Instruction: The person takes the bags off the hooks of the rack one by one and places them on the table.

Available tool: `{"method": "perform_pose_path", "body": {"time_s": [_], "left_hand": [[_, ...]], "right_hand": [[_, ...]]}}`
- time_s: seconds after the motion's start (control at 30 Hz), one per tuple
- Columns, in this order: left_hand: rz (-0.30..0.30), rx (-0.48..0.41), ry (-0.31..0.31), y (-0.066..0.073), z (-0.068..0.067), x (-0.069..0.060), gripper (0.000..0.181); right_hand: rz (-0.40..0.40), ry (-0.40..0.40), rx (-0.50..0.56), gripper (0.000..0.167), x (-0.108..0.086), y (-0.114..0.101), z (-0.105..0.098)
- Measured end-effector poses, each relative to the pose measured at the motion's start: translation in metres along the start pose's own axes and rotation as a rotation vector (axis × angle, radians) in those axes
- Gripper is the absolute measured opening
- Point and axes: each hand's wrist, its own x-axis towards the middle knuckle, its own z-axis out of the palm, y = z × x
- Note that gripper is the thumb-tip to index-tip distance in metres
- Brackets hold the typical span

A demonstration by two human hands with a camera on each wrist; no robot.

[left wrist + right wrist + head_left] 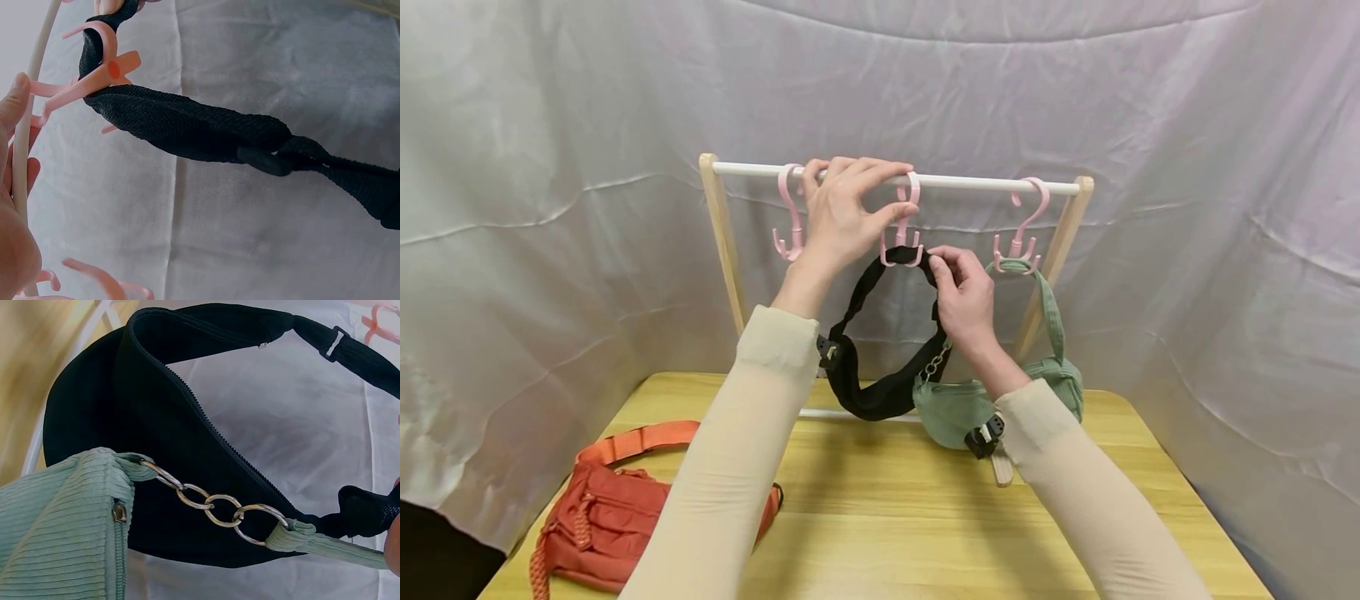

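A black bag (880, 398) hangs by its strap from the middle pink hook (901, 225), with the strap (187, 128) lying over the hook's lower prongs. At the rod, my left hand (842, 212) holds the upper part of that hook between thumb and forefinger. My right hand (964, 296) pinches the black strap just right of the prongs. A zip runs along the bag's opening (212, 419). Beside my right wrist hangs a green corduroy bag (951, 408), its metal chain (209, 503) in front of the black bag.
A white rod (970, 182) on wooden posts (722, 233) carries the hooks. Other pink hooks hang at the left (792, 217) and right (1026, 221); the right one bears the green bag. On the wooden table (880, 533), a red-orange bag (617, 517) lies at left. Grey cloth surrounds everything.
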Motion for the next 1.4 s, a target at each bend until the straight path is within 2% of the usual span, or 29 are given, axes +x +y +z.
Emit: {"method": "perform_pose_path", "body": {"time_s": [0.13,0.4,0.57,0.87,1.4], "left_hand": [[0.000,0.006,0.000,0.000,0.000,0.000,0.048],[0.003,0.006,0.001,0.000,0.001,0.001,0.047],[0.002,0.007,0.006,0.000,0.002,0.000,0.047],[0.002,-0.006,0.008,0.000,0.003,0.000,0.046],[-0.001,0.003,0.007,0.000,0.005,0.000,0.046]], "right_hand": [[-0.016,0.010,-0.014,0.016,0.003,-0.004,0.001],[-0.039,0.010,-0.052,0.014,0.003,-0.036,-0.002],[-0.029,0.009,-0.057,0.013,0.005,-0.033,-0.002],[-0.032,0.005,-0.030,0.016,0.014,-0.009,-0.003],[-0.077,-0.002,0.013,0.018,0.019,-0.015,-0.008]]}}
